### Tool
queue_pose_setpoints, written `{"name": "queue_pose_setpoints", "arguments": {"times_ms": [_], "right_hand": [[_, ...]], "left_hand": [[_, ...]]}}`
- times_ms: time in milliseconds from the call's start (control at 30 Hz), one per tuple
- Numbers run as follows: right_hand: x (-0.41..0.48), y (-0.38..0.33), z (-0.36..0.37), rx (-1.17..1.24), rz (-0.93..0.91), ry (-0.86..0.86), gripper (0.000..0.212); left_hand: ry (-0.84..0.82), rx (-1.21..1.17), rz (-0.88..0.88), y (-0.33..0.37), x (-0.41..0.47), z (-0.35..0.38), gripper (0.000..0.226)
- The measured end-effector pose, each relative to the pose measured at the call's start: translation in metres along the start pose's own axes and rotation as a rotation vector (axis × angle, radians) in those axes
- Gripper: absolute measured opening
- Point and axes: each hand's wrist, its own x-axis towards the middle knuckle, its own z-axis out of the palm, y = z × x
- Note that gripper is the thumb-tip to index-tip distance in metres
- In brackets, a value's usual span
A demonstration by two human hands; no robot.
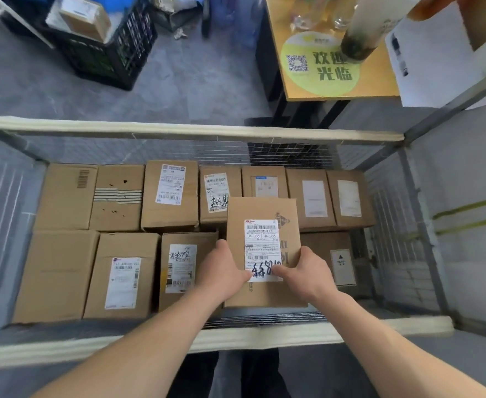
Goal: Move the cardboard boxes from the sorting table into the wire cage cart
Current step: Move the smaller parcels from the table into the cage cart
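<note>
The cardboard box [264, 214] is held above the wire cage cart [195, 130], right of centre, label up. It is gripped at its near end by the left hand [221, 271] and the right hand [307, 274]. Both thumbs are pressed on the lower edge of the shipping label [261, 248]; the other fingers are hidden under the box. The cart is filled with packed boxes [170, 193]: seven are lined along the far wall at 12 o'clock, and three are set at 9 o'clock in the near row. One more box [336, 262] is seen at 3 o'clock, just beside the held one. A narrow bare strip is left along the right wall. At 11 o'clock a black crate [106, 53] with a small carton is seen.
</note>
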Motion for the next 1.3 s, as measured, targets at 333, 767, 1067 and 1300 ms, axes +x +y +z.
{"name": "queue_pose_setpoints", "arguments": {"times_ms": [333,767,1067,1300], "right_hand": [[0.031,0.036,0.030,-0.066,0.000,-0.116,0.051],[0.071,0.053,0.073,-0.038,0.005,-0.219,0.045],[0.093,0.059,0.108,-0.090,0.028,-0.253,0.042],[0.100,0.060,0.112,-0.059,0.011,-0.235,0.048]], "left_hand": [[-0.060,0.013,-0.120,-0.021,0.018,0.051,0.053],[-0.061,0.026,-0.201,-0.047,0.047,0.083,0.043],[-0.057,0.143,-0.206,-0.073,0.073,0.098,0.034],[-0.033,0.144,-0.221,-0.076,0.082,0.101,0.040]]}}
